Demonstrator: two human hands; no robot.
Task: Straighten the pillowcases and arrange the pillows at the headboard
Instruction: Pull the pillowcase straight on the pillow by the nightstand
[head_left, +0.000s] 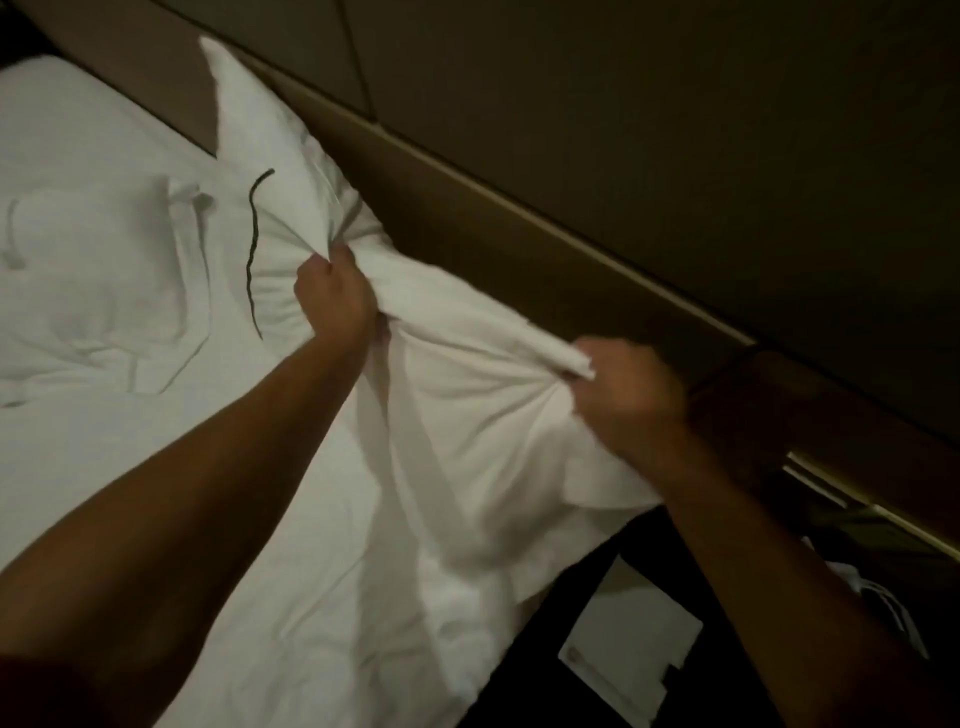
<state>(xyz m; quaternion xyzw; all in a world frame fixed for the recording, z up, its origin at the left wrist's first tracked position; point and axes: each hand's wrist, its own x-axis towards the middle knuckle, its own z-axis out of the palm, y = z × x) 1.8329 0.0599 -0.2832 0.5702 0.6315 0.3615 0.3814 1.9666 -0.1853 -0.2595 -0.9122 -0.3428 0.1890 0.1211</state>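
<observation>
A white pillow (467, 405) lies at the near corner of the bed, beside the brown headboard (509, 228). My left hand (337, 301) is clenched on a bunch of its pillowcase at the far end. My right hand (628, 395) grips the gathered case at the near end, and the fabric is stretched between both fists. A second white pillow (260, 150) leans against the headboard behind my left hand, one corner pointing up. A third pillow (93, 270) lies flat on the bed at the left.
White bed sheet (249, 509) covers the mattress. A thin dark cord (253, 244) lies on the second pillow. A dark nightstand (779, 415) stands at the right. Below it, a white sheet of paper (623, 649) rests on a dark surface.
</observation>
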